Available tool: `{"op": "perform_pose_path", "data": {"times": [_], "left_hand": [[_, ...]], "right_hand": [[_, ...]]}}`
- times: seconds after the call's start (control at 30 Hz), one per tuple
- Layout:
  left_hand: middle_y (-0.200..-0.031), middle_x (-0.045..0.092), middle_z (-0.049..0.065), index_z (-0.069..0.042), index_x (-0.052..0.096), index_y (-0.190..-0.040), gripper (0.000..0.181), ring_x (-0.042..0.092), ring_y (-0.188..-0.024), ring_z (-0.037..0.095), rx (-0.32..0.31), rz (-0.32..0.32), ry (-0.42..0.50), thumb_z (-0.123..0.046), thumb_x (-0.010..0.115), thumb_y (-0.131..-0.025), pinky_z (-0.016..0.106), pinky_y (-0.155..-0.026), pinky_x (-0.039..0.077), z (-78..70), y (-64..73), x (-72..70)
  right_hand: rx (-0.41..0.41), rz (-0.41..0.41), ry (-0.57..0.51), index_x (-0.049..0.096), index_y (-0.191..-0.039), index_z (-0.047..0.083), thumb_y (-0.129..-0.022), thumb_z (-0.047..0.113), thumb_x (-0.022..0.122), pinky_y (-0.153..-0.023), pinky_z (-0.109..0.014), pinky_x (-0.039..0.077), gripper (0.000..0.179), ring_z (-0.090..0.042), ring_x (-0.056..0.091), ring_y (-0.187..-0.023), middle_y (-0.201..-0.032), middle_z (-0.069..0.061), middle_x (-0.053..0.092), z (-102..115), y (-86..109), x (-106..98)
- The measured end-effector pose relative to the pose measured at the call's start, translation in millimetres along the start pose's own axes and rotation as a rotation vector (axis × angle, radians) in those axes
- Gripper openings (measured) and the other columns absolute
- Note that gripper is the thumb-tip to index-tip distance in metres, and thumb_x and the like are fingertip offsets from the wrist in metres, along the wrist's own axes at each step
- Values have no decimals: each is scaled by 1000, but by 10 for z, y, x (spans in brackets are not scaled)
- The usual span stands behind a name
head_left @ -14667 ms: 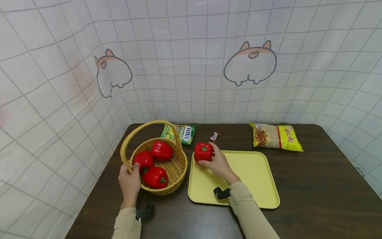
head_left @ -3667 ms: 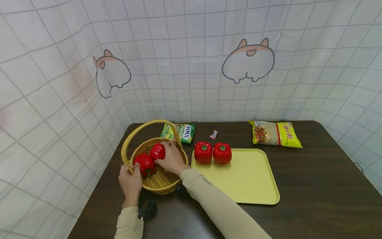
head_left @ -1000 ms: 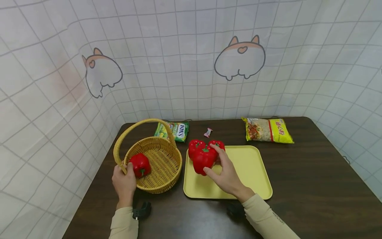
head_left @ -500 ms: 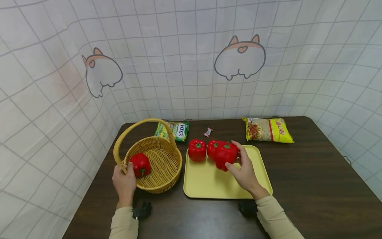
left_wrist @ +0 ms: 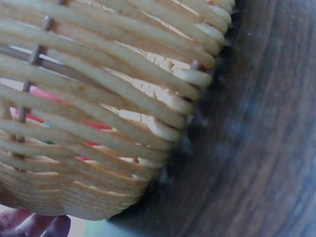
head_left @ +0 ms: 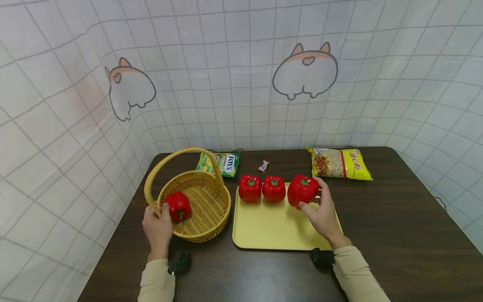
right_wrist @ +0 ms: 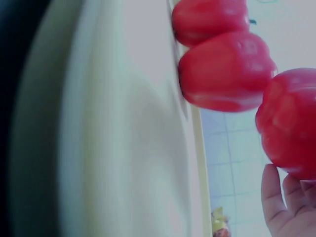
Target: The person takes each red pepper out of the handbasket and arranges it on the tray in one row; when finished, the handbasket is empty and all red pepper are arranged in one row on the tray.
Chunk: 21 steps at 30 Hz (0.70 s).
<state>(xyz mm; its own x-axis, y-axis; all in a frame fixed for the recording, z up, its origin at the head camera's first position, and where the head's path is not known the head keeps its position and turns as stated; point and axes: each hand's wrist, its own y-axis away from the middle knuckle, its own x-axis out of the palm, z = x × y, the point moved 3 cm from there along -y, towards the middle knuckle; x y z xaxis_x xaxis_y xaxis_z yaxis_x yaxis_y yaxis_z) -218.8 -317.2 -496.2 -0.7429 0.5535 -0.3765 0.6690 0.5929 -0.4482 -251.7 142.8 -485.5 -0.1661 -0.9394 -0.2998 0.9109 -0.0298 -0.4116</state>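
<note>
My right hand (head_left: 323, 216) grips a red bell pepper (head_left: 302, 191) from its right side, over the back right of the yellow tray (head_left: 271, 230). In the right wrist view that bell pepper (right_wrist: 294, 123) hangs above the tray surface. Two more red bell peppers, one at the left (head_left: 250, 188) and one beside it (head_left: 273, 188), stand along the tray's back edge. My left hand (head_left: 157, 230) holds the wicker basket (head_left: 207, 207) where its handle meets the rim. One red bell pepper (head_left: 178, 206) lies inside, close to my left fingers. The left wrist view mostly shows the basket's woven side (left_wrist: 98, 98).
A green FOX'S packet (head_left: 228, 164) lies behind the basket. Behind the tray there is a small pink wrapped candy (head_left: 263, 166), with a yellow food bag (head_left: 339, 163) further right. A tiled-pattern curtain (head_left: 241, 84) closes off the table's back and sides.
My right hand has carried the third bell pepper from the basket rightward, past the two on the tray. My left hand keeps its hold on the basket.
</note>
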Motion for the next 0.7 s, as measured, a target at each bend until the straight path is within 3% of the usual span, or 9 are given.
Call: {"op": "perform_pose_path", "data": {"times": [0.13,0.37,0.6,0.7], "left_hand": [[-99,61,22,-3,46,-70,34,53,-82,36,-10,7,5,-23,55,-96,41,-68,32,-5,4,2],[-100,61,23,-2,49,-71,32,53,-82,36,-8,4,17,-21,56,-96,43,-69,34,-9,5,3],[-106,62,25,-2,49,-72,32,57,-93,41,1,2,19,-21,56,-96,48,-74,38,-14,8,3],[-102,61,24,-2,48,-70,33,56,-87,40,2,2,14,-22,55,-96,45,-71,37,-18,9,3]], "right_hand": [[12,-20,33,28,-149,11,-79,4,74,-84,-22,47,84,-20,47,-111,-140,-11,44,-40,-21,-60],[54,-17,118,27,-147,6,-77,8,79,-89,-54,50,87,-34,48,-116,-142,-17,39,-105,-41,-92],[99,17,166,28,-146,3,-76,3,81,-89,-56,49,87,-41,48,-118,-142,-22,39,-147,-48,-59],[95,39,185,30,-146,3,-76,1,81,-88,-54,50,87,-40,50,-118,-142,-22,39,-163,-48,-38]]}}
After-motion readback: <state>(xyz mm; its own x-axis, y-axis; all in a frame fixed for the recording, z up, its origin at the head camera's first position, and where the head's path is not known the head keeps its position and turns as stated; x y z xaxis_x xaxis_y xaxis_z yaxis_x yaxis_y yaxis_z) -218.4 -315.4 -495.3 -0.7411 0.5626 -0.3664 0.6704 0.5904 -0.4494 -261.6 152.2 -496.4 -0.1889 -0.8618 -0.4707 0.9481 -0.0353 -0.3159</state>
